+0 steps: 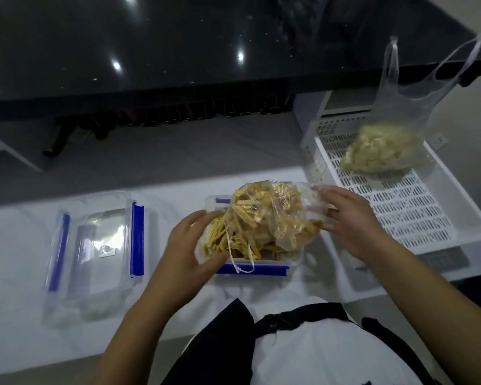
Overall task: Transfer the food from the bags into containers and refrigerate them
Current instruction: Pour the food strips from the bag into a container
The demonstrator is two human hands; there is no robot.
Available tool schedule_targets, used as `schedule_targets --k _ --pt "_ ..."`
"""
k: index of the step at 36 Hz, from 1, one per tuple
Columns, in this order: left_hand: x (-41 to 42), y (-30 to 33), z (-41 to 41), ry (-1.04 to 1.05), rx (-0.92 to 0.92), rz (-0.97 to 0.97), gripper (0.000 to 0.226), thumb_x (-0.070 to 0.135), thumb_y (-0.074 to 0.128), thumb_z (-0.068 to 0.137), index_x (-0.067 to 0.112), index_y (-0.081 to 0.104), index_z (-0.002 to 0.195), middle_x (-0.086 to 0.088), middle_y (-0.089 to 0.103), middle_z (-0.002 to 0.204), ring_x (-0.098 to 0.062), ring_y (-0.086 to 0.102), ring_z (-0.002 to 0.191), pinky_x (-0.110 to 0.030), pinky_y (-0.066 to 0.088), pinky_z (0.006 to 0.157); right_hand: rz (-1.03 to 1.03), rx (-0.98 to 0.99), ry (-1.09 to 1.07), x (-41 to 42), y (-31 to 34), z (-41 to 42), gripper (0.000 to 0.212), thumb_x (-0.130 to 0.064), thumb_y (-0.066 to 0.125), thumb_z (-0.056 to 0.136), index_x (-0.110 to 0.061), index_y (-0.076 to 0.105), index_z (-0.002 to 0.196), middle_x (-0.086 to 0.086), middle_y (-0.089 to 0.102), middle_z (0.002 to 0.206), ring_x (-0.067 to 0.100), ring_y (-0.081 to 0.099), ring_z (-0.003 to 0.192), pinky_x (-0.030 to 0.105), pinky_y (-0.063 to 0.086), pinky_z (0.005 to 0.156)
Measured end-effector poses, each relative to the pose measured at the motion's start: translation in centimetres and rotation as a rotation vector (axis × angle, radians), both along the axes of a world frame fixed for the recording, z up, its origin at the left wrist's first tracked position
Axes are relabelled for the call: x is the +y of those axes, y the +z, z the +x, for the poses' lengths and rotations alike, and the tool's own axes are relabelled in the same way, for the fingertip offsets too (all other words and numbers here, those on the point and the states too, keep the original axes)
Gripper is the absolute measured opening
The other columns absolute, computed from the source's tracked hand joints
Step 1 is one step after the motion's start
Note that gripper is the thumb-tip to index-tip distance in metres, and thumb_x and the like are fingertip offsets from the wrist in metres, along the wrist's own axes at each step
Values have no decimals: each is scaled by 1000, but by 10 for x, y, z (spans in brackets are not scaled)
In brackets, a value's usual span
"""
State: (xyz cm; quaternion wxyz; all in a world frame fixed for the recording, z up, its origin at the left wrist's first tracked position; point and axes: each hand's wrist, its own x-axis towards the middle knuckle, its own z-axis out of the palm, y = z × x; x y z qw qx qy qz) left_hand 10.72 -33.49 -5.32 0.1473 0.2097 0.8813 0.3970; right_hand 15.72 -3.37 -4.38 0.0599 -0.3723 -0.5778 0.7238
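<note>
Head view: a clear bag of yellow strips point(272, 218) is tipped over an open container point(289, 269) with blue clip edges, at centre of the white counter point(17, 329); some strips already lie inside the container, most remain in the bag. The right hand point(347, 220), at the bag's 3 o'clock, grasps the plastic with thumb and curled fingers; the left hand point(186, 245), at 8 o'clock, curls round the bag's lower side at the container's rim. A second bag of pale food point(383, 154) waits in a white perforated basket point(417, 218) at 2 o'clock; a detached lid point(100, 245) lies at 9 o'clock. Suggested technique — keep the bag's mouth low inside the walls, raise the closed end gradually, and steady the container; the loose handle loops point(243, 259) should stay clear of the food.
</note>
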Motion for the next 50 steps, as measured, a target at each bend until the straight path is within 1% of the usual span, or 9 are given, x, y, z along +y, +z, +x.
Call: schedule_targets --k 7,13,19,25,29,38,43,46,50 --pt "65 11 -4 -340 340 -41 82 30 83 78 47 41 145 4 11 165 -21 7 152 -44 15 118 80 16 -24 2 1 1 14 -15 63 97 -13 77 96 4 72 99 20 72 84 37 63 62" --pt "88 27 -19 -456 442 49 19 27 80 82 27 79 100 1 46 152 -29 26 147 -48 18 117 135 5 -10 7 6 -3 5 -11 71 92 -10 74 88 9 71 95 21 70 85 34 60 54" --pt "73 55 -35 -216 139 379 11 40 68 84 36 74 93 26 61 127 3 50 127 -18 38 105 106 92 -72 12 22 0 10 -9 68 92 -10 72 83 8 71 87 20 69 83 32 60 61" --pt "49 67 -51 -26 -142 725 14 17 68 89 25 78 94 2 76 96 -15 71 92 -24 56 79 73 264 1 7 45 5 16 -5 68 90 -12 72 75 4 74 85 16 70 83 40 60 85" --pt "44 70 -56 35 -167 769 15 9 63 94 15 76 98 -5 75 94 -25 71 90 -34 60 80 93 336 111 2 65 -1 27 -9 65 91 -21 71 68 2 73 89 15 69 82 41 55 92" --pt "46 76 -72 152 -205 804 19 7 59 98 15 74 105 -7 76 102 -27 72 96 -34 60 81 175 446 148 -1 75 -14 5 -24 67 91 -22 72 90 4 76 95 29 74 95 42 57 88" --pt "53 67 -77 198 -245 800 22 8 55 100 17 74 107 -5 77 104 -24 72 101 -35 59 88 160 272 290 -5 42 -9 51 -46 79 73 -33 66 121 -7 72 114 15 67 110 34 52 88" --pt "53 60 -78 191 -260 829 27 5 58 97 20 73 113 -5 76 107 -23 71 104 -32 58 88 217 236 319 -9 22 -5 47 -41 89 66 -36 74 110 -9 75 109 9 70 102 31 52 88" --pt "51 43 -76 66 -274 696 65 0 61 74 45 60 121 15 70 116 -4 63 114 -27 53 93 246 197 242 -11 12 -5 34 -44 81 66 -33 80 97 -3 76 108 20 70 109 43 54 98"
